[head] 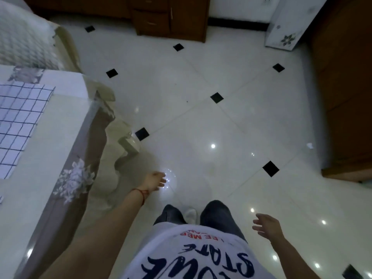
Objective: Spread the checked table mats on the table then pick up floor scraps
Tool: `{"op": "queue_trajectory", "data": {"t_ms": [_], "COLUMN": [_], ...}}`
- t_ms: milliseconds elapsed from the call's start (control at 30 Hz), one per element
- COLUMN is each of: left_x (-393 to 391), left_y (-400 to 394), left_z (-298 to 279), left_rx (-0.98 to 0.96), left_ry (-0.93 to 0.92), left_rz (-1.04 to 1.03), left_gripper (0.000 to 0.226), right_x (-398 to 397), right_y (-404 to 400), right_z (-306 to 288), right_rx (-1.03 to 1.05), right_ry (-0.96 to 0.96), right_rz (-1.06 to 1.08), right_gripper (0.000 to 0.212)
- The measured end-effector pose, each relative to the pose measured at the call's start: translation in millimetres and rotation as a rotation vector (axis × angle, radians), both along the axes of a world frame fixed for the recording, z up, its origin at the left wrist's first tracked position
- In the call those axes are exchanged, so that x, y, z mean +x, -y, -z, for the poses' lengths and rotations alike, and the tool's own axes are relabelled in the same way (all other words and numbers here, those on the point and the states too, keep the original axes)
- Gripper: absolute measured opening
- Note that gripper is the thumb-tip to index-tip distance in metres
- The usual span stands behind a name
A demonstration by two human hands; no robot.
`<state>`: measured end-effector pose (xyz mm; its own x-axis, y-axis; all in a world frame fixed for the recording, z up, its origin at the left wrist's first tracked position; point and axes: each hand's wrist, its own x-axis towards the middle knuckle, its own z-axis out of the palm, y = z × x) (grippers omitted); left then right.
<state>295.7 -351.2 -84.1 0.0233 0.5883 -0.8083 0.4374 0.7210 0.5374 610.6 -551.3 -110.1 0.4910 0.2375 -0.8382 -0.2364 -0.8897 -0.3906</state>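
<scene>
The left hand reaches down toward the glossy floor, fingers loosely spread and holding nothing; a red string circles its wrist. The right hand hangs out to the side, fingers relaxed, also empty. A checked mat lies flat on the table at left. A small pale scrap lies on the tiles beside the wooden cabinet.
</scene>
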Motion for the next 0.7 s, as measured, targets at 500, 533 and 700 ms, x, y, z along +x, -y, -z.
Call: {"op": "queue_trajectory", "data": {"t_ms": [500, 533, 700], "left_x": [66, 66, 65], "left_y": [-199, -205, -234], "left_z": [17, 18, 28], "left_rx": [-0.111, -0.136, -0.210], "left_ry": [-0.123, -0.127, -0.144], "left_rz": [-0.254, -0.274, -0.408], "left_gripper": [0.025, 0.026, 0.021], "right_x": [120, 123, 115], "right_y": [-341, -372, -501], "right_z": [0, -2, -10], "right_rx": [-0.003, 0.017, 0.099], "right_ry": [-0.140, -0.134, -0.125], "right_rz": [-0.163, -0.201, -0.381], "right_gripper": [0.034, 0.034, 0.032]}}
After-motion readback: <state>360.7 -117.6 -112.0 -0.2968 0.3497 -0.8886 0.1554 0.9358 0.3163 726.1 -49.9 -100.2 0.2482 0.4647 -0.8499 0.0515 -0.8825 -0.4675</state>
